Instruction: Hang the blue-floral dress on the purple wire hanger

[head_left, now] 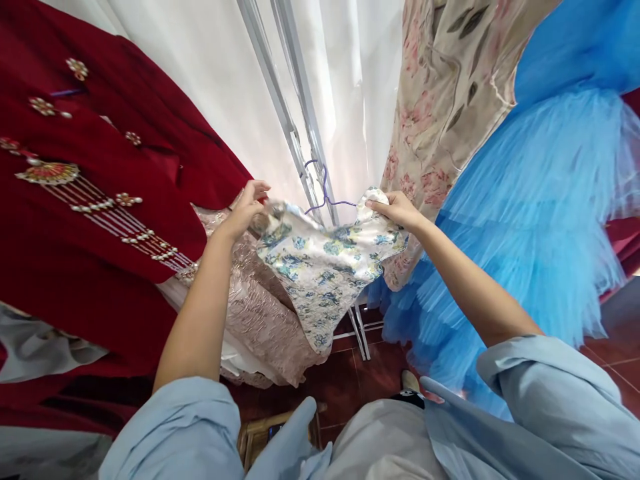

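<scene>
A small white sleeveless top (330, 267) with blue, green and yellow flowers hangs spread out in front of me. Its lower part narrows to a point. Behind its neckline shows a purple wire hanger (326, 193), hooked at the grey metal rack (287, 93). My right hand (397, 210) pinches the right shoulder of the top between thumb and fingers. At the opposite shoulder, my left hand (249, 210) is closed on the fabric, with some fingers raised; the cloth there is slightly blurred.
Dark red garments with beaded ornaments (125, 200) and a pale pink textured dress (260, 320) hang at left. To the right are a beige floral dress (425, 113) and a blue tulle dress (530, 220). White curtain (200, 60) stands behind; below lie red floor tiles (340, 380) and a wooden stool (250, 440).
</scene>
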`<state>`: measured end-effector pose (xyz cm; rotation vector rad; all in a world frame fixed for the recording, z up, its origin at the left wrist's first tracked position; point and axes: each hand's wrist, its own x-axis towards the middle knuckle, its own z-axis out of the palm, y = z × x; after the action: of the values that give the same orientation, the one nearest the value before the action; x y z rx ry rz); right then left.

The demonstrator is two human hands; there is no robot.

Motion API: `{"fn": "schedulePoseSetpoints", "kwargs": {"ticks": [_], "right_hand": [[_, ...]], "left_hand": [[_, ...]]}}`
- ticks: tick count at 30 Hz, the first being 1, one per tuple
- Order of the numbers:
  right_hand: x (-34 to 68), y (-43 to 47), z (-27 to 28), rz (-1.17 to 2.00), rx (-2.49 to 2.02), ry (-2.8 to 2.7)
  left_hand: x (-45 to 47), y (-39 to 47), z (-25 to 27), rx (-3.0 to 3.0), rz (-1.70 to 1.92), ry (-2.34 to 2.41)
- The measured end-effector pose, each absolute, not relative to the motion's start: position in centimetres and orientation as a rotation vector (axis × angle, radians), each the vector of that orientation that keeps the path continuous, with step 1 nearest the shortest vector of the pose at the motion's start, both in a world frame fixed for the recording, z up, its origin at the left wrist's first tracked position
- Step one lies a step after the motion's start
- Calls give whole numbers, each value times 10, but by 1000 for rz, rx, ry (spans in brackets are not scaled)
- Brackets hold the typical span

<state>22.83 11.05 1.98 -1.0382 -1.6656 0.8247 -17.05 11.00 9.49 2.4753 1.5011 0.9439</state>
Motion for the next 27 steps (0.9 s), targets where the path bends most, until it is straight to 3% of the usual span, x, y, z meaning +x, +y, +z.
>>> {"fn": "schedulePoseSetpoints", "kwargs": {"ticks": [3,10,19,22,27], "right_hand": [[233,110,9,660,-1019,-1655],[233,105,-24,567,-1157,-1500],[247,99,29,278,-1321,-1328],[271,70,26,519,-1327,-1263],[288,-26,-11,1332,-1062,-1418]], "left_hand": [[-149,94,86,2300,924,1307],[-144,45,43,2262,744,1546],[-72,25,78,2679,799,1949],[-56,25,83,2754,828,1803],[-61,27,41,2928,1057,1418]]}}
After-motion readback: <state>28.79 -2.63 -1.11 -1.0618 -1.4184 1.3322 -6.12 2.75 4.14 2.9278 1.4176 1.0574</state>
